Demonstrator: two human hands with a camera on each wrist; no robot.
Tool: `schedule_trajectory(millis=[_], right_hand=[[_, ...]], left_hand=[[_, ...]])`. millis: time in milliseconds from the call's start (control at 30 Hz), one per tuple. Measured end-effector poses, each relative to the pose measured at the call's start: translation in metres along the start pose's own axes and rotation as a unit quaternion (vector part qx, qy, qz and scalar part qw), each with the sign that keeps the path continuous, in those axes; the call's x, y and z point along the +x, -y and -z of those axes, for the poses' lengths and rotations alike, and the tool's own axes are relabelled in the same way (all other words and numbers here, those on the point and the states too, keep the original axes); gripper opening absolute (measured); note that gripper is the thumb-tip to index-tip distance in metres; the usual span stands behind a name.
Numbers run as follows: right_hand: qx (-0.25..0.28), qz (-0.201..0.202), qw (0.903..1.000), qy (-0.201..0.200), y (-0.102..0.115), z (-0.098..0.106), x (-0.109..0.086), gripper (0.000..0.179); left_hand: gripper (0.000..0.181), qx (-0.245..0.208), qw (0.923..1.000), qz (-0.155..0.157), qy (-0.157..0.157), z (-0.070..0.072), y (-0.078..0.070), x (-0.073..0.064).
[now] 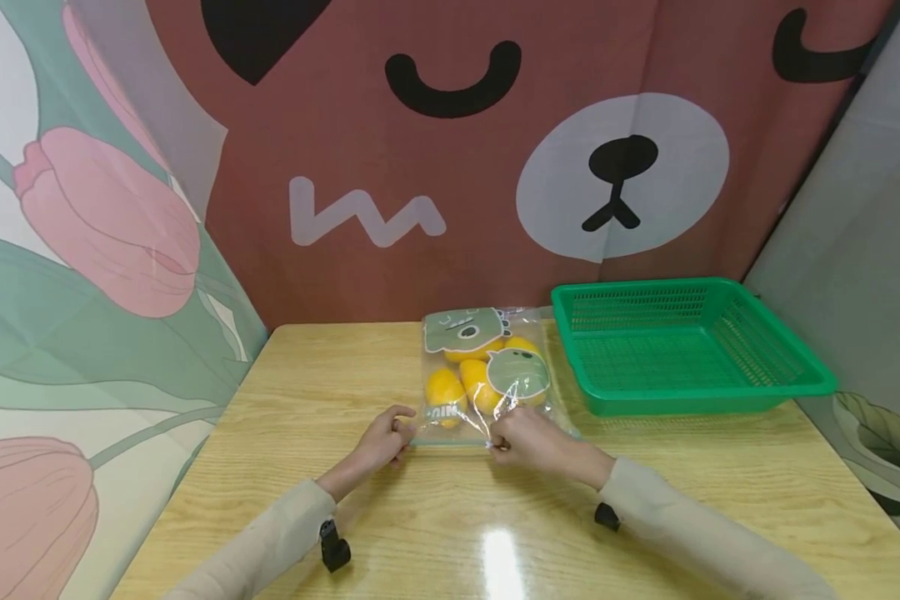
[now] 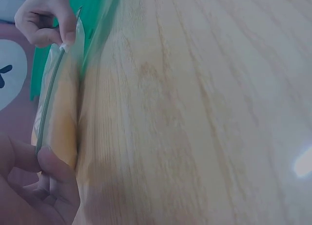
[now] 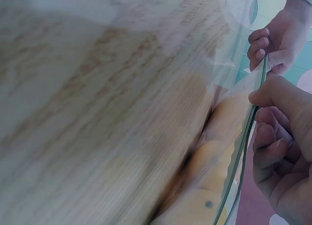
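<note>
A clear zip bag with green cartoon prints lies on the table, its zip edge toward me. Several yellow fruits show through the plastic; I cannot tell their kind. My left hand pinches the left end of the zip edge between thumb and finger, as the left wrist view also shows. Further right along that edge, my right hand pinches the zip at a small white slider. In the right wrist view the green zip strip looks parted into two lines on the near side of the right hand.
A green plastic basket with perforated walls stands right of the bag, near the back. The wooden table meets a bear-printed curtain behind. Flower-printed cloth hangs on the left.
</note>
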State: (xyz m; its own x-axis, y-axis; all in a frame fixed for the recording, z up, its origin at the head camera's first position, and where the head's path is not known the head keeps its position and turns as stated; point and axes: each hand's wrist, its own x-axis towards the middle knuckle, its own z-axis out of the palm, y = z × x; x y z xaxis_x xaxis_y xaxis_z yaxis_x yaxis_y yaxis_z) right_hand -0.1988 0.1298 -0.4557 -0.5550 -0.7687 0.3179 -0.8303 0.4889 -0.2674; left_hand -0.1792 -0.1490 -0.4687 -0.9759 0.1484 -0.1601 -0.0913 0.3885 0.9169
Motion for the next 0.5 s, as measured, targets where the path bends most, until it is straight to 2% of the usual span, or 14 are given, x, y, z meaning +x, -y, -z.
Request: schedule_trajectory(millis=[267,500], right_hand=[[-0.008,0.01,0.9998,-0.013,-0.0041,0.0013,-0.0042,0.028],[-0.021,0.001,0.9997,-0.013,-0.0059,0.0033,-0.0093,0.029]], left_hand=[[0.035,-0.01,0.9999,-0.001,0.005,0.001,0.001,0.0005],[0.035,-0.01,0.9999,0.001,0.004,0.0009,0.0008,-0.0003]])
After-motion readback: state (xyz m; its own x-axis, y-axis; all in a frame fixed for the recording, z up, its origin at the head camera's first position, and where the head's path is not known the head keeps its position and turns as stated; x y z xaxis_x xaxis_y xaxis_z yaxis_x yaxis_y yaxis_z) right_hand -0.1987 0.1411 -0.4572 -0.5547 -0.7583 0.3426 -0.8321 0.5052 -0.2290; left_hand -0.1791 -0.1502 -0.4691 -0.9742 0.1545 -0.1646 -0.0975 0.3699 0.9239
